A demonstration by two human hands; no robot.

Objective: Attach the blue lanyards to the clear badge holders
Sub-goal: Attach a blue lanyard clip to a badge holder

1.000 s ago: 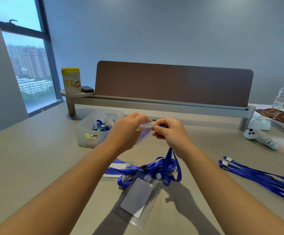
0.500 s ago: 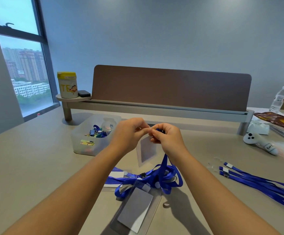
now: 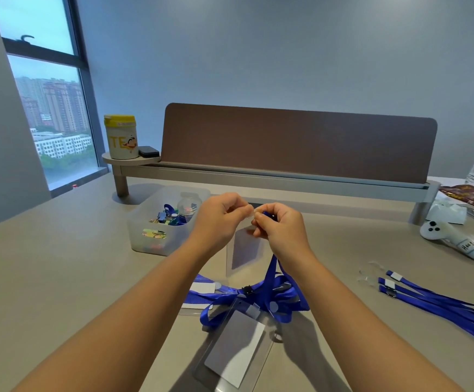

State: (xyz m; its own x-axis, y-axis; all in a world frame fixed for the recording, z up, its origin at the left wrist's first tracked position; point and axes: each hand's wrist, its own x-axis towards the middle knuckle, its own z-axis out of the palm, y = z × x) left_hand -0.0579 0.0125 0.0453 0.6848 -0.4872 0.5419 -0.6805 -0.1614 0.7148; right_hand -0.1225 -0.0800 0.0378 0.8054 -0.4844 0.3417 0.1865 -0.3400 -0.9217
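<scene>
hands raised above grey tabletop [image 3: 60,278]: left hand [image 3: 218,219] fingers pinching clear plastic badge holder [image 3: 244,250]; right hand [image 3: 282,229] fingers pinching blue fabric lanyard [image 3: 272,275] end.

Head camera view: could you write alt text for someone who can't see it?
Two hands, left hand and right hand, pinch a clear badge holder and a blue lanyard together above a table. More lanyards lie at the right.

Your left hand [image 3: 218,219] and right hand [image 3: 282,230] are bare, no rings or watch showing, and both your forearms are uncovered, with no sleeve visible
</scene>
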